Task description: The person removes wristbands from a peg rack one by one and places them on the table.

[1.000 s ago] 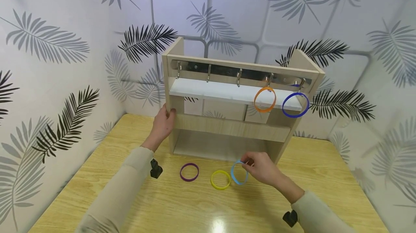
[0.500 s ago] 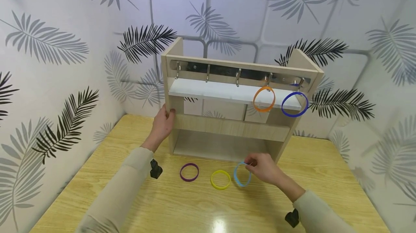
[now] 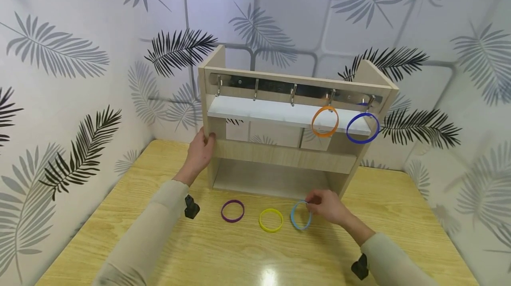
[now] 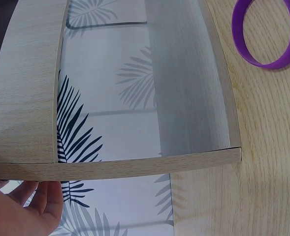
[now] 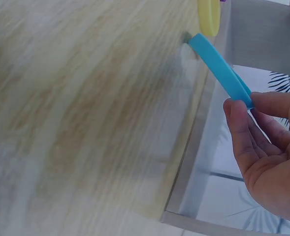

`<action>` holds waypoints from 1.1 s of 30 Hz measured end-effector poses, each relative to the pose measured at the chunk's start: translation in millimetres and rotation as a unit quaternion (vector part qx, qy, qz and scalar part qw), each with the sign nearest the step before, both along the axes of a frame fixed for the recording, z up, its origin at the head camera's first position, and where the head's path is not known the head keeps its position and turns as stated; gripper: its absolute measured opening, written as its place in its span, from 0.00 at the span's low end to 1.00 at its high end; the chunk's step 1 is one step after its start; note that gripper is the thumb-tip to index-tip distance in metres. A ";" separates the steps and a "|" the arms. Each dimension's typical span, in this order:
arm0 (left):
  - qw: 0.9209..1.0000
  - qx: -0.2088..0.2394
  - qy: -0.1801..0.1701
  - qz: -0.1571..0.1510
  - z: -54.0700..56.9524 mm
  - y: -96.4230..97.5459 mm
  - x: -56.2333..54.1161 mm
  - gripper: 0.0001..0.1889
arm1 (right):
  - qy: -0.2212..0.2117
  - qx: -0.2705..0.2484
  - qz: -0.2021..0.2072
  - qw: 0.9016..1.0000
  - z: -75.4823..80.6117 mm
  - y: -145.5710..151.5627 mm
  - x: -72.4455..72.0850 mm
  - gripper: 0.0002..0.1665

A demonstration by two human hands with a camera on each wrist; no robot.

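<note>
My right hand (image 3: 328,206) pinches a light blue wristband (image 5: 218,69) between thumb and fingers, at the wristband's edge. The band is tilted up at the table's surface, in front of the wooden shelf unit (image 3: 287,157). With its fingers curled round the side panel, my left hand (image 3: 199,149) grips the unit's left edge; some fingertips are hidden behind the panel (image 4: 115,168). A yellow wristband (image 3: 271,221) and a purple wristband (image 3: 233,211) lie on the table, left of the blue one. An orange wristband (image 3: 325,122) and a dark blue wristband (image 3: 363,128) hang from hooks.
A metal rail (image 3: 279,87) with several hooks runs along the unit's upper front. Below it is a white shelf (image 3: 255,109). The unit stands on a light wooden table (image 3: 223,255), with leaf-patterned walls (image 3: 287,15) behind and at both sides.
My right hand has shifted slightly right and toward me with the light blue wristband, widening its distance from the yellow one. My left hand stays on the shelf unit.
</note>
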State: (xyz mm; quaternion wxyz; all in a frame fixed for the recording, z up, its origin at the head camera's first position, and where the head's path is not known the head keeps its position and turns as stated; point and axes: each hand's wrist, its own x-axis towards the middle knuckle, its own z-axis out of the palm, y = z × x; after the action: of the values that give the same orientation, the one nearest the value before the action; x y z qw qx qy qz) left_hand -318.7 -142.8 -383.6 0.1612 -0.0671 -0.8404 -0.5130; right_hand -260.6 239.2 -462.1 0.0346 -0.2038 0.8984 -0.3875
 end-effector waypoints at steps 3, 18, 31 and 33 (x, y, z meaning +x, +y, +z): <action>1.000 -0.003 0.000 0.000 -0.8 -0.5 0.0 0.26 | -0.011 -0.013 -0.005 1.000 -4.6 1.7 0.3 0.07; 1.000 -0.001 0.002 0.003 -0.6 -0.2 -0.6 0.26 | -0.037 -0.027 -0.014 0.999 -17.1 0.0 0.9 0.08; 1.000 0.004 0.001 0.000 -1.4 -0.5 0.0 0.26 | -0.020 0.005 -0.022 1.000 -18.7 2.9 2.1 0.07; 1.000 0.002 0.002 0.001 -1.5 -0.4 0.0 0.26 | -0.012 0.015 -0.022 1.000 -19.5 4.3 1.5 0.07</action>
State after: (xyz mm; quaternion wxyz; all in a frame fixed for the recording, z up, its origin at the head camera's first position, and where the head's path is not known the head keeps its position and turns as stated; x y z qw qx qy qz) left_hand -318.6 -143.2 -385.1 0.1635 -0.0666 -0.8390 -0.5147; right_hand -259.1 243.6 -481.6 0.0397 -0.1791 0.9077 -0.3774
